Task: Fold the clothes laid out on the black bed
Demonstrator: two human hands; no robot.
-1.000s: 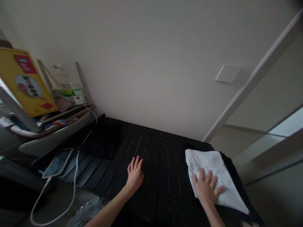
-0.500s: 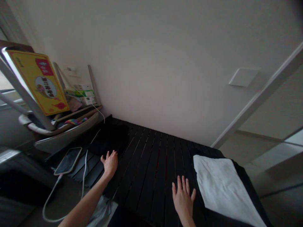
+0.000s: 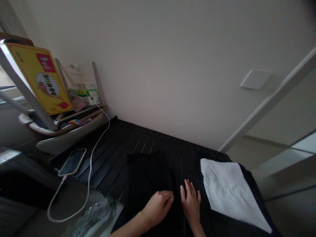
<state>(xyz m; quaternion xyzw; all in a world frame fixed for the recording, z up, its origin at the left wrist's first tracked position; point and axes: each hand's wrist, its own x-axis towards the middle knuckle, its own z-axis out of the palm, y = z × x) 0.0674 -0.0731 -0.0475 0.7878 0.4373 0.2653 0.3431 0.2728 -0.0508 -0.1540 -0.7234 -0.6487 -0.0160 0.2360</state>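
My left hand (image 3: 158, 205) lies on a dark black cloth (image 3: 148, 174) in the middle of the black slatted table (image 3: 116, 141), its fingers curled on the near edge of the fabric. Right beside it, my right hand (image 3: 191, 202) rests flat with fingers stretched out, on the slats at the cloth's right edge. The two hands nearly touch. To the right lies a folded white cloth (image 3: 227, 187) on top of another black fabric (image 3: 249, 177), untouched by either hand.
A phone (image 3: 72, 161) with a white charging cable (image 3: 92, 154) lies at the table's left. Behind it a rack holds a yellow box (image 3: 43, 80) and small cartons. A crinkled plastic bag (image 3: 95, 215) sits at the near left. The wall runs along the far edge.
The black cloth has come from the far left of the table to the middle, pulled by my left hand. My right hand left the white cloth and now lies beside the left hand.
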